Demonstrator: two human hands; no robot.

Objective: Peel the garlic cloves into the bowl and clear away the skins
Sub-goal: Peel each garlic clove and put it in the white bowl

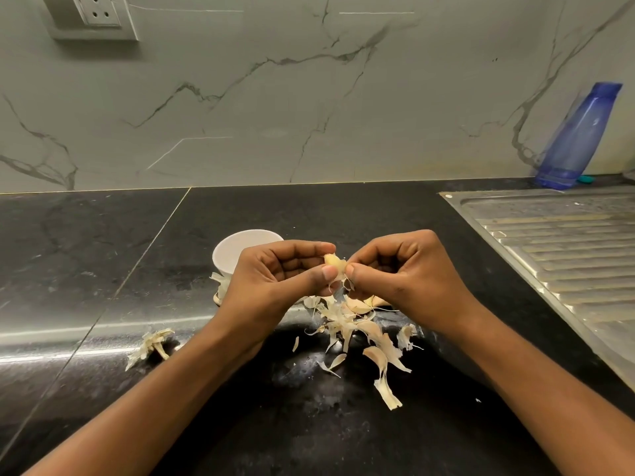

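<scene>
Near the bowl (231,251), left hand (271,278) and right hand (403,274) pinch a clove (335,262).

Two hands, the left hand (275,273) and the right hand (395,273), pinch one garlic clove (335,262) between them. One white bowl (233,249) stands just behind the left hand. Below both hands lie many loose garlic skins (357,329), too tangled to count. One separate skin clump (151,345) lies left of the left forearm. One blue bottle (580,135) and one steel drainboard (567,242) are far right of the right hand.
</scene>
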